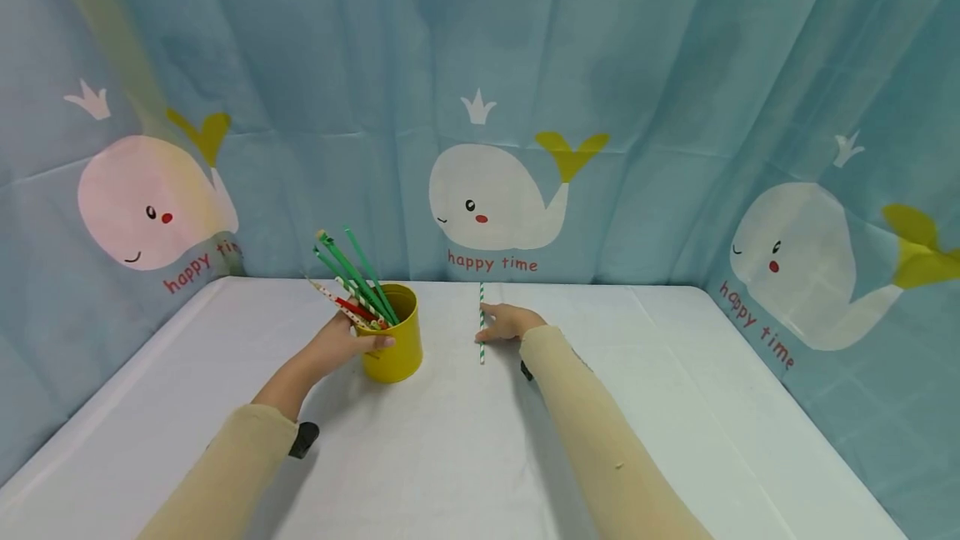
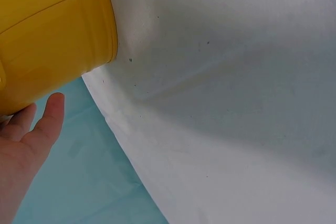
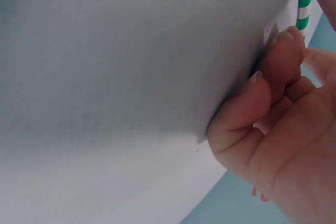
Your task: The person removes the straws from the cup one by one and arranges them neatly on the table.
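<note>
My left hand (image 1: pixel 341 348) holds a small yellow pail (image 1: pixel 400 352) at its left side, thumb along the front below the rim. In the left wrist view the pail (image 2: pixel 58 35) fills the top left corner, with fingertips against and beside its wall. Several green straws (image 1: pixel 356 269) and patterned paper straws lean leftward out of it. To the right, my right hand (image 1: pixel 512 323) pinches a green-and-white striped straw (image 1: pixel 482 351) that lies lengthwise on the table. The right wrist view shows that straw (image 3: pixel 304 9) between thumb and fingers, the other fingers curled against the cloth.
A white cloth covers the table (image 1: pixel 420 465). Behind its far edge and along both sides hangs a blue curtain (image 1: pixel 360 165) printed with whales. A dark wrist device (image 1: pixel 304 440) shows at the left cuff.
</note>
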`<state>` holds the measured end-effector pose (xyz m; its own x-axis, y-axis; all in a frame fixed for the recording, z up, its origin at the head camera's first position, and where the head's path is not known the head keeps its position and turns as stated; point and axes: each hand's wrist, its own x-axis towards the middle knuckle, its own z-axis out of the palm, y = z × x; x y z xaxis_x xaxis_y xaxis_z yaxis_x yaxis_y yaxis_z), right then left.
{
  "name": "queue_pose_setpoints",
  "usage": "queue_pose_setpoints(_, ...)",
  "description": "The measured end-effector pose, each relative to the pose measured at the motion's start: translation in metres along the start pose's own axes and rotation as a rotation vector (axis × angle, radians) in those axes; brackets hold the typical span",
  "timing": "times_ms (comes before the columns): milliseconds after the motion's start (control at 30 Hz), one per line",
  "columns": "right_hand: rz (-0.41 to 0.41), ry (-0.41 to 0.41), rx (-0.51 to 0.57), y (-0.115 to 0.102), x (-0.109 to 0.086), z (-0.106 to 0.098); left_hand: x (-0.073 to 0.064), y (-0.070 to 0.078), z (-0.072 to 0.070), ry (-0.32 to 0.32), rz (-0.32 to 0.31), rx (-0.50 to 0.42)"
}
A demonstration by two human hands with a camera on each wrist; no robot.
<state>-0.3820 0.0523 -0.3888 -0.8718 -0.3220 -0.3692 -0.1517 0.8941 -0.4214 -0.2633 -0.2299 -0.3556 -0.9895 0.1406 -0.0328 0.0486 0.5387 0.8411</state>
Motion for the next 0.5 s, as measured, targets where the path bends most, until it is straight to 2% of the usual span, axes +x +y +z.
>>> queue_pose_setpoints(133,0.019,-0.008,0.013,0.0008,0.0008,0.001,-0.0006,-0.0008,0.0007,0.002,-0.003,-0.011)
queue_pose_setpoints(500,-0.002,0.004,0.028,0.0019,-0.0047,0.0007,-0.0011,-0.001,0.0009,0.001,-0.005,-0.002)
